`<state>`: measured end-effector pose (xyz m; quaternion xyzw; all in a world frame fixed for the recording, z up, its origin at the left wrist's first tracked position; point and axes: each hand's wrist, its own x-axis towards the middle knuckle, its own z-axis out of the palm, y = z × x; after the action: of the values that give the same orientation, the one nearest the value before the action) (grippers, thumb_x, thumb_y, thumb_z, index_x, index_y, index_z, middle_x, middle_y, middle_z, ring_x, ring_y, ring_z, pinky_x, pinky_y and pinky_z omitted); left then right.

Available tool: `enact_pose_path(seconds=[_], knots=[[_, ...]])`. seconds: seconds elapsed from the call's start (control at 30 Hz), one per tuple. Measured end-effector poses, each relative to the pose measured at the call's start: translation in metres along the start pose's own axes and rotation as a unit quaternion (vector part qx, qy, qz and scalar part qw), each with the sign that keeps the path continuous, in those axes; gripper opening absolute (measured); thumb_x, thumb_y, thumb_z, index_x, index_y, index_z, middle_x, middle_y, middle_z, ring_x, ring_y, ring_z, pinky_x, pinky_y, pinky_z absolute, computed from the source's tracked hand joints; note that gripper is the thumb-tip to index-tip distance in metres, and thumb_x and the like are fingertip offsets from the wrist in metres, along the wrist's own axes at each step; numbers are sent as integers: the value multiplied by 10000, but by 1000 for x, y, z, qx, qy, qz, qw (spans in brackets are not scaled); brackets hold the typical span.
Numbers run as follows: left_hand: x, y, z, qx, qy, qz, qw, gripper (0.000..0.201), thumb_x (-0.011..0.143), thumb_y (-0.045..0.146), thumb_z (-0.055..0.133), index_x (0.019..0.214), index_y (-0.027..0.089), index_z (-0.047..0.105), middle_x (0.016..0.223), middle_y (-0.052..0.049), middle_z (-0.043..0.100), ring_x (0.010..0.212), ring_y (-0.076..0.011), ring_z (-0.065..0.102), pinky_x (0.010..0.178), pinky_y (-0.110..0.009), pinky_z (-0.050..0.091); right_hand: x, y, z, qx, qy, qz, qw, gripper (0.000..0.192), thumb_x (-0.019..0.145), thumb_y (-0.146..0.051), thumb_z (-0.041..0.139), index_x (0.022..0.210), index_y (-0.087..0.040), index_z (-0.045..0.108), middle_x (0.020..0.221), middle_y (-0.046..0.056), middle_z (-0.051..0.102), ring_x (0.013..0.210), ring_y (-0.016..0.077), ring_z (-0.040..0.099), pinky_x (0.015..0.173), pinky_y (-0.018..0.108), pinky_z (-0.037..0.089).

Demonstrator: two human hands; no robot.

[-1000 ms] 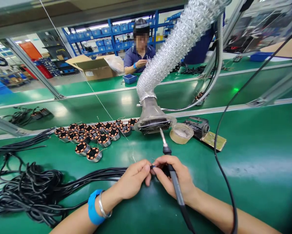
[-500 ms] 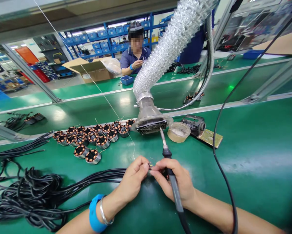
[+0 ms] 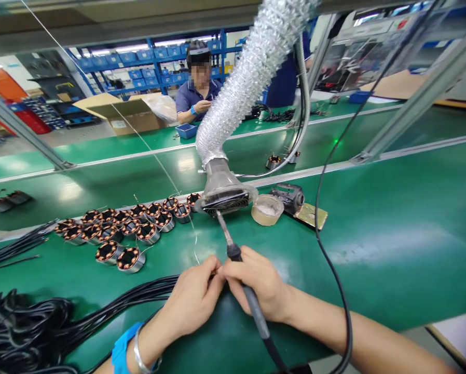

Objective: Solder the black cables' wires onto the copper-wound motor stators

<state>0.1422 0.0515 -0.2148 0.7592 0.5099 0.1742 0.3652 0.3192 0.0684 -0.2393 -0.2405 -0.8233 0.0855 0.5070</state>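
In my right hand (image 3: 262,283) is a soldering iron (image 3: 257,313), its handle running under the palm and its tip pointing up and away, near the fume extractor hood (image 3: 222,182). The right fingertips meet those of my left hand (image 3: 194,296), which is closed in a pinch. A black cable end with bare wires showed there a moment earlier; now the fingers cover it. Black cables (image 3: 135,296) run from a heap at the left toward my left hand. Thin solder wire (image 3: 195,241) hangs down just beyond the fingers.
Several copper-wound stators (image 3: 131,258) stand left of the hood. A round tub (image 3: 267,210) and a black soldering-iron stand (image 3: 289,197) sit to its right. The iron's cord (image 3: 330,259) loops over my right forearm. Across the bench a person (image 3: 197,93) sits by a blue tray (image 3: 187,130).
The view has shifted right, so the bench things appear farther left. My hands have drawn together, covering the wire ends that showed before. The right hand still holds the iron.
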Motion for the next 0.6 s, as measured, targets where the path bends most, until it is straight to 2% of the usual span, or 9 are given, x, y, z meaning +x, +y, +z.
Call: enact_pose_path(seconds=[0.1,0.2,0.37,0.6], knots=[[3,2,-5,-5,1,10,1000,239,964,345,411,771,214,464,728,11,540,678,-166,490,638,-270,348,1,4,-11,34,0,72,997,246,831,-64,537,1027,-209,567,753,14,638,641,145,521,587,265,469],[6,0,-8,-24,2,12,1000,235,946,347,455,769,202,510,756,1,559,709,-165,507,643,-263,364,2,8,-17,62,-18,95,993,308,819,-69,554,1087,-220,571,785,9,670,668,146,559,619,267,498],[8,-3,-7,-70,-5,3,998,226,931,329,482,758,194,537,720,12,564,677,-146,506,606,-243,362,-1,13,-14,47,-26,72,996,327,838,-69,558,1124,-225,589,758,13,671,660,153,565,607,284,502],[10,-9,-1,-150,-19,-20,988,227,938,328,476,774,181,532,683,36,516,624,-112,443,584,-227,338,-9,17,-12,41,-16,46,998,329,847,-53,592,1129,-221,615,677,-2,622,573,133,492,546,268,457]])
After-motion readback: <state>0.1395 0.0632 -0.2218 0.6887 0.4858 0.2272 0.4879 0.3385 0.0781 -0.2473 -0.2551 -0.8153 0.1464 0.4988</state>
